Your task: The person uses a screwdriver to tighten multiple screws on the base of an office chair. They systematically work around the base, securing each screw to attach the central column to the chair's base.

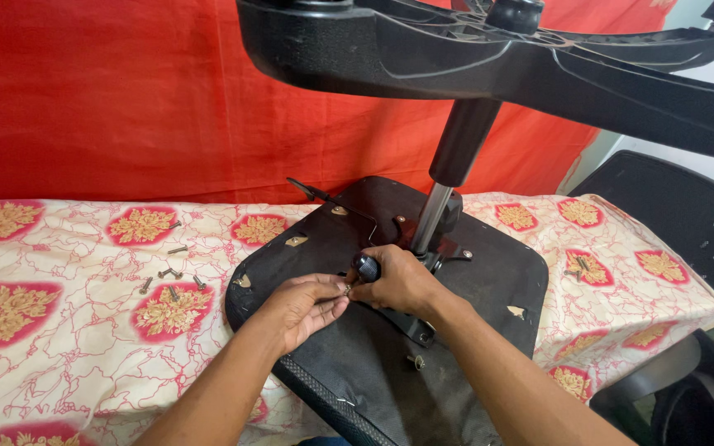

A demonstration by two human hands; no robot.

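Both hands (349, 291) together, pinching a small screw (347, 290) over upturned seat (489, 281), loose screws (171, 272) leftward.

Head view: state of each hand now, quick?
Left hand: fingertips pinched on a small screw.
Right hand: closed around the black tool handle at the chair seat.

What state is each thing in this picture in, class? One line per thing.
Chair seat: upside down on the table.
Chair base: upturned, raised on its column.
Loose screws: scattered on the cloth.
Left hand: pinching a small part.
Right hand: gripping a black knob.
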